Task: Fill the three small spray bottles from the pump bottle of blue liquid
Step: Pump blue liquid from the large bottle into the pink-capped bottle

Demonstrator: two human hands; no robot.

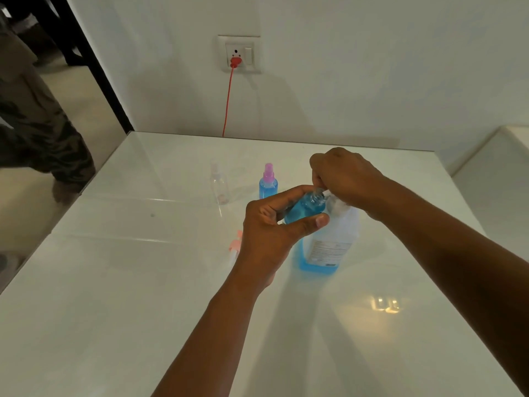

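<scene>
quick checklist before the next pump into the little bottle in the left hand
1. Open neck under the nozzle: ok. The left hand holds the uncapped spray bottle with its mouth at the pump bottle's spout.
2. Pump covered: ok. The right hand rests on the pump head.
3. Room left: cannot tell. Blue liquid shows high in the held bottle, but fingers hide its level.
4. Supply: not ok for long. Blue shows only near the pump bottle's base.
5. Its cap within reach: ok. A pink spray cap lies on the table beside the left hand.
6. Others: the pink-capped bottle looks full; the clear bottle looks empty.
</scene>
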